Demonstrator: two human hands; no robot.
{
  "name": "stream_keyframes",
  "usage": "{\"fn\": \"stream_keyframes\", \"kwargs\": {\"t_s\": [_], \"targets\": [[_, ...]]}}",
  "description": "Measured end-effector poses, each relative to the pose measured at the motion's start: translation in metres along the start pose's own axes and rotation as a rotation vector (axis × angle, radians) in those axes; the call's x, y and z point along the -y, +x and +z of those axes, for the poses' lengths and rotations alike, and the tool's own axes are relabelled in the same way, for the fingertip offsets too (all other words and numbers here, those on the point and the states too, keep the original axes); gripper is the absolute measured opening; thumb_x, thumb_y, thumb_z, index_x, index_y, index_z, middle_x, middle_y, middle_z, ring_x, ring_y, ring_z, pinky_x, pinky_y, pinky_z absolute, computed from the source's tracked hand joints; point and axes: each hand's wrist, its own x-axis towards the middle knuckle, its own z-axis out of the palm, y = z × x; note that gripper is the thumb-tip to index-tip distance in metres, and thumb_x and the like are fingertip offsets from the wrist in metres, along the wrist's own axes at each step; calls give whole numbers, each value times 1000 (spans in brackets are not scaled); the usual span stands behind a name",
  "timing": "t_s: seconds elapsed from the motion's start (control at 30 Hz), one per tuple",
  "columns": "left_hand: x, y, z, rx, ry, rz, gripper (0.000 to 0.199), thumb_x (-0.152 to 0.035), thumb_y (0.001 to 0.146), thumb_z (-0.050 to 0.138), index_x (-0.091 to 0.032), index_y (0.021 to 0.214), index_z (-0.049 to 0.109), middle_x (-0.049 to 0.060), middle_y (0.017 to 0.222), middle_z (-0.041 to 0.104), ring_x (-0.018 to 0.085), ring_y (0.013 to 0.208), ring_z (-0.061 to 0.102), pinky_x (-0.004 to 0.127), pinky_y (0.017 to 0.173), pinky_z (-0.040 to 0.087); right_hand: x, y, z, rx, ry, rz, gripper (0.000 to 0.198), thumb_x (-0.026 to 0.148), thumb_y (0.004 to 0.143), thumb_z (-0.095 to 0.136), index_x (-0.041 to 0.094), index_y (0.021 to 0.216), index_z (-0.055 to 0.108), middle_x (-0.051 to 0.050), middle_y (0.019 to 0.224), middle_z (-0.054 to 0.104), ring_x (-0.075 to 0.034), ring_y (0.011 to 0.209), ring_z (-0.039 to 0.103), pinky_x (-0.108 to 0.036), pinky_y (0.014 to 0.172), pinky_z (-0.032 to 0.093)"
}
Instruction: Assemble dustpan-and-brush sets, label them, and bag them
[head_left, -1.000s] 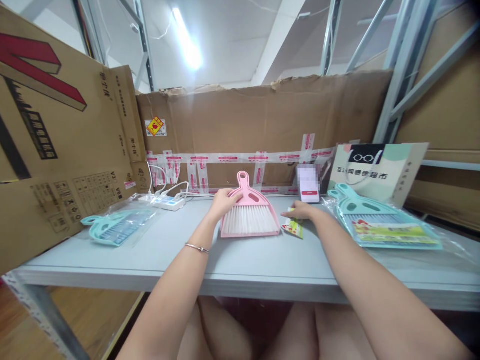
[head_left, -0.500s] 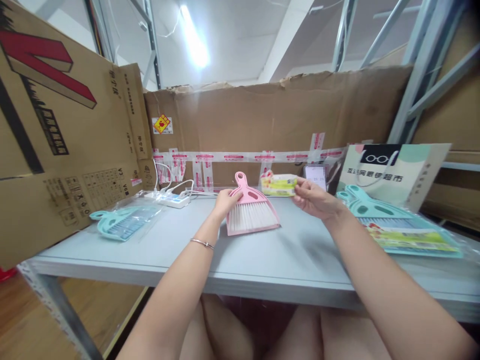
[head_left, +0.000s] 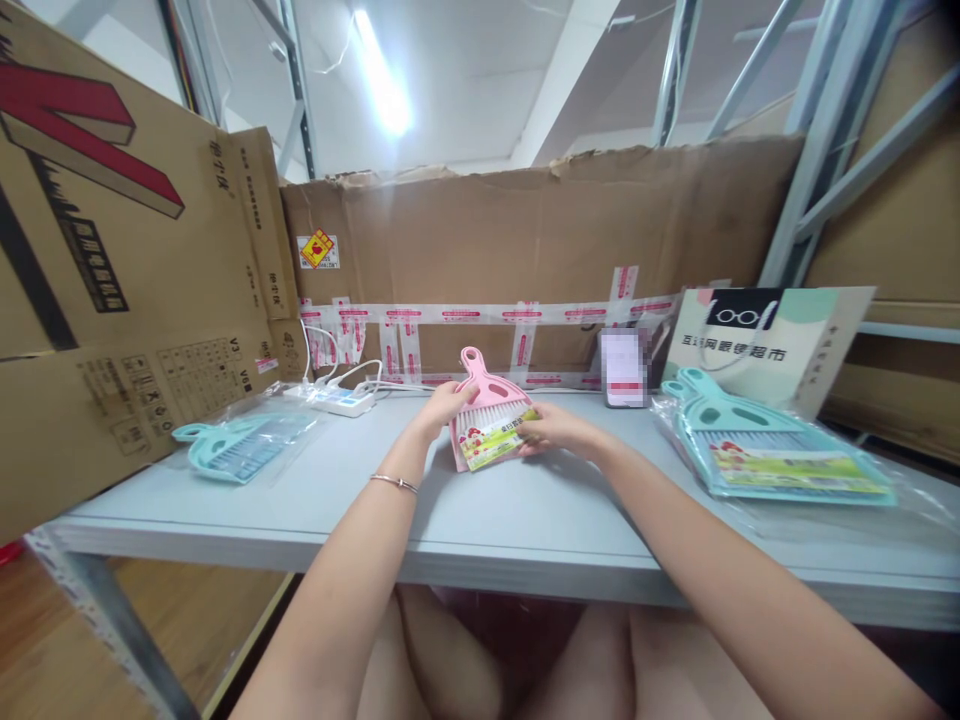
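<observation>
Pink plastic makes up the dustpan-and-brush set [head_left: 484, 398], its left edge gripped by the left hand [head_left: 444, 410] below the handle, white bristles fanning out right of that grip. Across them lies a printed card [head_left: 491, 441], its right end pinched in the right hand [head_left: 556, 430]. Well out beyond each hand, a clear bag holds a teal set: one left [head_left: 217, 455], one right [head_left: 757, 418].

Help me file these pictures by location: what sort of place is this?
Probably a storeroom or packing space: a grey metal shelving frame rises at the right, a printed brown cardboard box stands at the left, and a bagged turquoise plastic dustpan-and-brush set lies at the right.
</observation>
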Motion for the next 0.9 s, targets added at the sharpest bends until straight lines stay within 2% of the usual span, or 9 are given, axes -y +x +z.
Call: {"fn": "stream_keyframes", "kwargs": {"t_s": [0.13,0.33,0.47,0.6,0.67,0.73,0.83,0.9], "targets": [[0,-2,-2,126,-8,24,33,-29,59,75,-12,83,60,6,83,66,17,75,60,27,66,45,-2,4,-2,-33,45,51,19,-2,64,56,12,76,61,-5,65,69,-12,52,64,-19,49,55],[8,4,1,68,59,74,52,-12,42,81,-13,88,59,7,88,67,20,81,61,33,75,48,-12,14,-5,-37,59,59,22,-4,65,55,13,78,61,-3,57,66,-13,47,63,-19,45,54],[12,6,3,77,44,93,57,-8,41,80,-13,92,56,6,90,66,19,83,61,34,79,48,-18,22,-6,-46,38,58,19,-1,66,59,14,77,59,-3,57,65,-13,48,63,-20,44,54],[10,2,4,74,-4,62,56,-4,45,76,-14,94,52,7,94,64,20,87,61,36,80,49,-19,25,-7,-97,-64,75,14,7,69,63,16,74,54,-1,47,59,-13,42,58,-20,40,50],[9,1,3,80,-81,38,57,-5,47,76,-15,97,51,7,95,64,21,88,61,37,80,50,-18,25,-8,-172,-180,57,16,17,71,65,17,76,50,1,46,56,-12,40,55,-20,37,45],[7,1,1,94,-170,28,58,-6,48,77,-15,99,51,7,96,65,21,88,62,38,79,50,-15,23,-10,-324,-270,19,28,31,70,68,19,80,46,0,55,58,-12,47,55,-20,38,43],[2,1,-4,97,-278,56,54,-10,48,79,-14,96,55,9,94,67,23,86,64,39,79,51,-10,18,-12,-599,-284,-74,49,45,63,72,20,90,41,-8,88,62,-16,75,61,-23,56,49],[-2,1,-8,82,-343,105,53,-14,48,80,-12,95,57,11,95,67,23,88,64,39,80,51,-6,13,-12,-724,-221,-106,59,49,61,72,19,100,39,-13,108,58,-20,93,59,-26,70,51]]}}
